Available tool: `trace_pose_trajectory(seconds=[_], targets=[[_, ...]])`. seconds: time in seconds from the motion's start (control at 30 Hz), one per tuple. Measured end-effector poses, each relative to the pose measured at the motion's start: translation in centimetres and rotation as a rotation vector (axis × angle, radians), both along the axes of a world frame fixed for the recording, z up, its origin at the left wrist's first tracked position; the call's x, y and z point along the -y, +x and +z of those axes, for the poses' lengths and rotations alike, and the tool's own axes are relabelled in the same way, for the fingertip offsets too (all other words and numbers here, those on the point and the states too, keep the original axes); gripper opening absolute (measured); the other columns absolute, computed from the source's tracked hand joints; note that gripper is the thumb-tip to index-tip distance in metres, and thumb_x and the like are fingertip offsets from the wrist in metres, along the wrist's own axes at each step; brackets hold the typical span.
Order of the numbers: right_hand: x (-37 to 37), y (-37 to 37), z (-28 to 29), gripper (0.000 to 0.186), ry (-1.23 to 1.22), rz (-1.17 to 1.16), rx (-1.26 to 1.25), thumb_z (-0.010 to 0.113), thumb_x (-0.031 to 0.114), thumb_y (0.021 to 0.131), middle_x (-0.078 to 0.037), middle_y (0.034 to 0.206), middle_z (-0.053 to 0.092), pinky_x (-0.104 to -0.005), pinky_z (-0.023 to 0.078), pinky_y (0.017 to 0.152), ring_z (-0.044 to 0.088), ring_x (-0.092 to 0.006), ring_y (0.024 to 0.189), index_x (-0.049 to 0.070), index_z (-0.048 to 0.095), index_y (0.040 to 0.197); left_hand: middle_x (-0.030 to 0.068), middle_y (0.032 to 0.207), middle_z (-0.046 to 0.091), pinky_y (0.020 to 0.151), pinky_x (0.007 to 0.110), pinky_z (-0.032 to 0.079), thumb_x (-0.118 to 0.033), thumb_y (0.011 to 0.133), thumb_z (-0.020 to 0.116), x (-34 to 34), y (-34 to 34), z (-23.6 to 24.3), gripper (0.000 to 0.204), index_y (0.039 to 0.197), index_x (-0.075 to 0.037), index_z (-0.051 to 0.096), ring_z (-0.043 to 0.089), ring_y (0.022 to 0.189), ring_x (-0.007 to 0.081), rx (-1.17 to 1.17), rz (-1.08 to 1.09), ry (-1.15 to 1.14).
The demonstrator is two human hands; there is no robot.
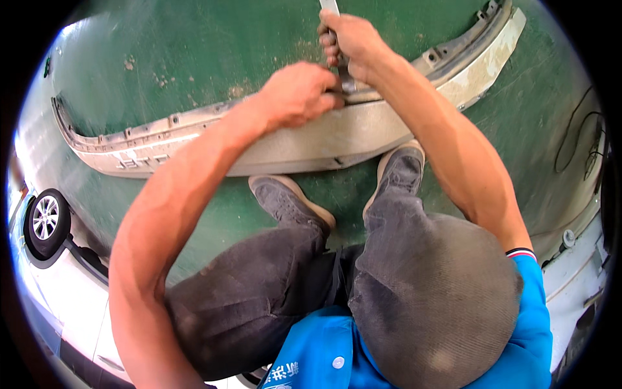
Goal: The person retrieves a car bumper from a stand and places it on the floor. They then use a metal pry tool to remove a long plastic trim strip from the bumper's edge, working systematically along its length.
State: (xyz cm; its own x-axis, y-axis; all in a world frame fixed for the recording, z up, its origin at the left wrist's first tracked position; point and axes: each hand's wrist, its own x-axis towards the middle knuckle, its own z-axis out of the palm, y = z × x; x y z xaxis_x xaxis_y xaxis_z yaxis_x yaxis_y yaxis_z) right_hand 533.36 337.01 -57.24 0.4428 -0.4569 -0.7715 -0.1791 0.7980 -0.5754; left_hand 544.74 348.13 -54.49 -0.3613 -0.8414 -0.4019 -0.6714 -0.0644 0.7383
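Observation:
A long curved car bumper piece (363, 129), dirty beige with raised lettering on its left part, lies across the floor in front of my shoes. My left hand (301, 94) rests over its inner edge near the middle, fingers curled; what they pinch is hidden. Just above and to the right, my right hand (350, 42) is closed in a fist round a flat silver-grey metal tool (330, 6). One end sticks up past the fist; a dark grey metal part (347, 82) shows below it at the bumper edge.
The green floor (214, 39) bears scattered dirt specks. My grey shoes (291, 198) are close to the bumper's near edge. A white car with a wheel (46, 218) stands at the left. A black cable (573, 139) lies at the right, near white panels (573, 279).

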Motion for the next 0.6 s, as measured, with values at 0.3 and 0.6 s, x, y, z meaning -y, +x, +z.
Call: trace_pose_trajectory(seconds=[0.3,0.6], targets=[[1.1,0.0,-2.3,0.027,0.117,-0.091,-0.015,0.049,0.028,0.101,0.003,0.06,0.041,-0.0282,0.034,0.042,0.037,-0.0107,0.047,0.011,0.05,0.081,0.0152,0.08,0.068,0.072,0.038,0.05,-0.025,0.087,0.058,1.8,0.6,0.9,0.03,0.094,0.001,0.072,0.065,0.075,0.0267,-0.115,-0.048,0.126],[1.1,0.5,-2.0,0.028,0.14,0.007,-0.006,0.049,0.03,0.103,0.002,0.061,0.045,-0.0285,0.037,0.044,0.041,-0.0123,0.048,0.011,0.052,0.082,0.0127,0.073,0.065,0.068,0.035,0.051,-0.026,0.087,0.059,2.3,1.1,0.1,0.031,0.089,0.003,0.07,0.064,0.071,0.0199,-0.191,-0.111,0.121]])
